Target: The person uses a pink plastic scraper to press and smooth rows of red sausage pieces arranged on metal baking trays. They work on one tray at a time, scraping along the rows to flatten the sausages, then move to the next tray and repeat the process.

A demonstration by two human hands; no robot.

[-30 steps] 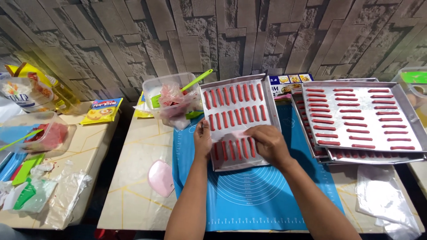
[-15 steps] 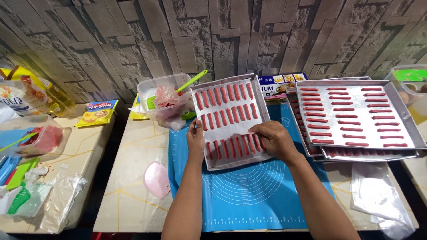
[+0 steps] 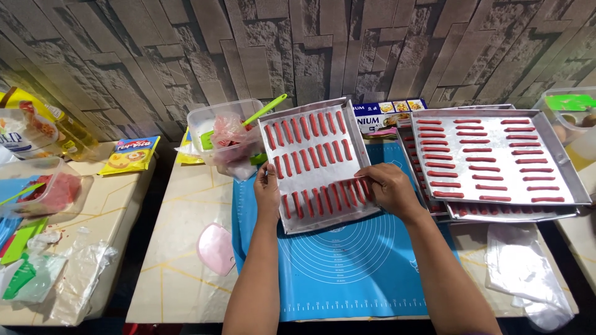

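Grey stone-pattern wall panels [image 3: 186, 56], rough and angular, back a beige tabletop [image 3: 180, 248] veined with thin gold lines. Across it lies a smooth blue silicone baking mat [image 3: 347, 273] printed with concentric circles. At the right sits a stack of shallow rectangular metal trays [image 3: 559, 180]; the top one carries 2 columns of slim red strips [image 3: 487, 167] laid crosswise. A smaller foil-lined metal tray [image 3: 298, 220] rests tilted on the mat's far edge, bearing 3 rows of short red sticks [image 3: 310, 152] standing side by side.

The left hand [image 3: 267, 186] clasps this tray's left rim, fingers curled over the edge. The right hand [image 3: 388, 186] lies on the tray's near right corner, fingertips pressing on the bottom row of sticks; whether it pinches one I cannot tell.

Behind the tray stands a clear plastic tub [image 3: 211, 121] holding crumpled film and a green spatula [image 3: 267, 108]. Crinkled clear plastic sheets [image 3: 521, 267] lie at the right. A pale pink rounded scraper [image 3: 216, 248] rests on the tabletop left of the mat. A glossy yellow packet [image 3: 130, 154] lies on the neighbouring table.
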